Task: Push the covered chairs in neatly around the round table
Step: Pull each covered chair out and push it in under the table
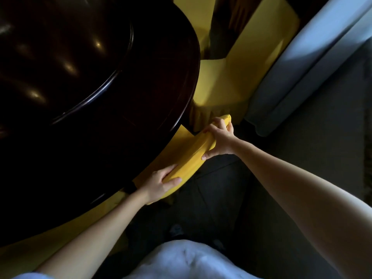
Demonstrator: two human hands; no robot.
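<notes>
A dark, glossy round table [153, 81] fills the upper left. Directly below me stands a chair in a yellow cover, and I look down on the top of its backrest [192, 153]. Its seat reaches under the table edge. My left hand [161, 183] grips the near end of the backrest top. My right hand [220, 138] grips the far end. A second yellow-covered chair [225, 85] stands just beyond, beside the table. A third yellow-covered chair [52, 240] shows at the lower left, partly under the table.
A pale grey upholstered piece [298, 73] runs diagonally at the upper right, close to the second chair. Dark carpet [302, 141] lies to the right and below. A raised round centre [60, 57] sits on the table. My light top [185, 260] shows at the bottom.
</notes>
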